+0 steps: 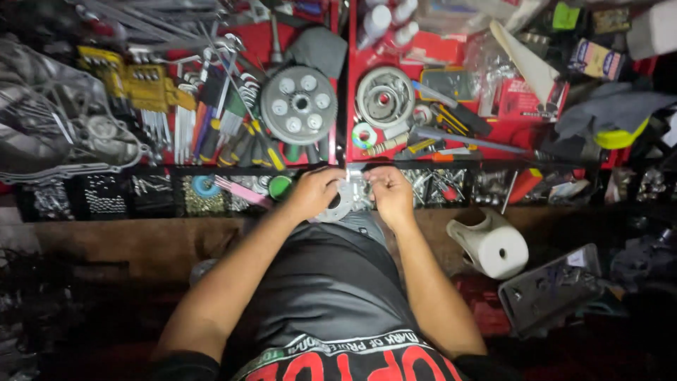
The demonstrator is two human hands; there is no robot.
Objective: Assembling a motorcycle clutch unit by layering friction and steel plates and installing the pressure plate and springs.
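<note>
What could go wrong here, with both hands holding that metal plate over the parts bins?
1. Both hands, left hand and right hand, grip the round grey metal plate above the black row of small-parts bins; a dropped fastener would likely vanish among the loose screws.
2. The red tool tray is crowded; reaching in could knock the grey toothed clutch hub.
3. Lighting is dim, so small parts may be hard to see.

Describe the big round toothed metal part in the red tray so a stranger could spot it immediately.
Start at the left red tray above the two hands. The grey toothed disc lies at its right side, beside the divider. Unlike the paler ring-shaped part in the next tray, it has teeth around its rim and a circle of round bosses on its face.
</note>
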